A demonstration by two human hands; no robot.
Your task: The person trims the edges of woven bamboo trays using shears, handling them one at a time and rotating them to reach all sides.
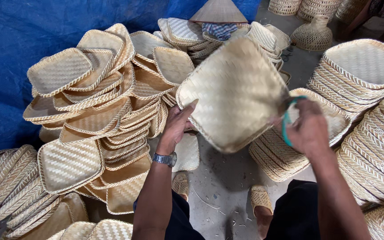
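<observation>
I hold a square woven bamboo tray (234, 91) up in front of me, its underside facing me. My left hand (177, 126) grips its lower left edge, thumb against the weave; a metal wristwatch (165, 159) sits on that wrist. My right hand (306, 127) is closed at the tray's right edge around a tool with a teal handle (286, 120); the tool's working end is hidden behind the tray rim.
Heaps of similar woven trays (98, 102) lie at left, neat stacks (361, 75) at right. A blue tarp (18, 31) hangs behind. A person under a conical hat (218, 11) sits beyond. Round baskets (313, 33) stand at the back. My woven sandals (259, 198) rest on concrete floor.
</observation>
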